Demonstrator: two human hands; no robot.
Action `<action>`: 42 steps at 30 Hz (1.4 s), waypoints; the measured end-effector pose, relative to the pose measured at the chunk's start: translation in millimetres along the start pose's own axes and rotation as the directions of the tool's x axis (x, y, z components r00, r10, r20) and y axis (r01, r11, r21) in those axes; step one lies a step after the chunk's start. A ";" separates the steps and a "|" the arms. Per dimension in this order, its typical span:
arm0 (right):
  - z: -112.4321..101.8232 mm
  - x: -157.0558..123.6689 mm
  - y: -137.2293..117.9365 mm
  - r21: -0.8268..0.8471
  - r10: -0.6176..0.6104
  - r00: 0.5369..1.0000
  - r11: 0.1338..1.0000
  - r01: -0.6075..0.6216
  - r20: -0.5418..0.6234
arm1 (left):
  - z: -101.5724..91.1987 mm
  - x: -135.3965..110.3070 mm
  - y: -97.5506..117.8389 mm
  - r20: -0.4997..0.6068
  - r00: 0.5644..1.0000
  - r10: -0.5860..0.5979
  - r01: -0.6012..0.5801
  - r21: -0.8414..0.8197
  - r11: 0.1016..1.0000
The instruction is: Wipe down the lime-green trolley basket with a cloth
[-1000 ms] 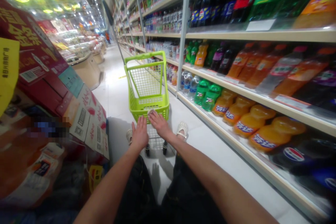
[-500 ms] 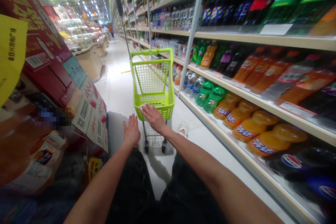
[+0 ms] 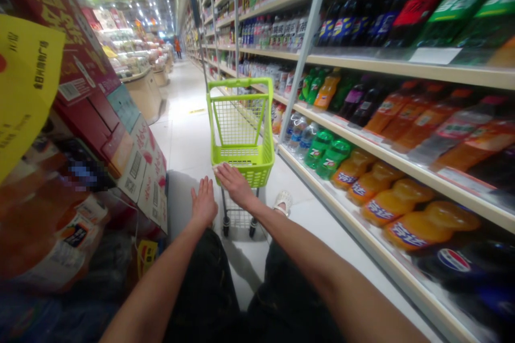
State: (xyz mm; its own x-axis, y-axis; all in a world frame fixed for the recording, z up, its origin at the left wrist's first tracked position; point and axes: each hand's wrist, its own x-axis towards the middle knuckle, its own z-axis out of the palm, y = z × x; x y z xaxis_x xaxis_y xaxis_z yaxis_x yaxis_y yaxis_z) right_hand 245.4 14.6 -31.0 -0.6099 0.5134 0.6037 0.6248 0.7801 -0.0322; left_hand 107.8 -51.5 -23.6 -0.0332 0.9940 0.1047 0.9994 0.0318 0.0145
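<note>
A lime-green shopping cart (image 3: 243,154) with a mesh basket and dark wheeled legs stands ahead of my knees. My right hand (image 3: 233,185) reaches in front of its near left corner, fingers long and close together. A small white piece (image 3: 216,169), tissue-like, shows at those fingertips; most of it is hidden. Whether this hand touches the basket I cannot tell. My left hand (image 3: 204,201) is raised just to the left, lower than the basket, with its fingers stretched out and nothing in it.
Shelves of drink bottles (image 3: 402,201) run along the right side. Stacked cartons (image 3: 140,177) and a yellow price sign (image 3: 30,83) crowd the left. A white shoe (image 3: 282,202) is on the tiled floor (image 3: 183,142). Far down the aisle is a person in orange (image 3: 177,47).
The view has swung slightly left, so the cart and shelves sit further right. Both hands keep nearly the same pose; the right hand is a little further left relative to the cart.
</note>
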 end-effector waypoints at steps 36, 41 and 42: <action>-68.8 -66.2 66.7 -0.015 0.389 0.921 0.921 -0.389 0.029 | -54.1 -15.1 25.8 0.018 0.978 0.207 -0.208 0.075 0.975; -76.8 -57.3 43.6 0.076 0.410 0.908 0.906 -0.416 0.086 | -59.2 -31.6 50.8 -0.040 0.945 0.325 -0.318 0.122 0.940; -75.1 -55.9 36.2 0.106 0.384 0.919 0.914 -0.392 0.086 | -61.5 -32.2 53.2 -0.039 0.933 0.357 -0.350 0.127 0.928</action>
State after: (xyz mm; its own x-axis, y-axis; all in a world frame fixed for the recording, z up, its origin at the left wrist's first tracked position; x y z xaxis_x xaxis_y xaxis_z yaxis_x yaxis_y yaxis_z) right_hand 338.7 -12.7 -6.1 -0.3624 0.8027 0.4737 0.7583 0.5494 -0.3509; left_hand 161.4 -88.3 34.9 0.3252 0.9349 0.1418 0.9407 -0.3046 -0.1491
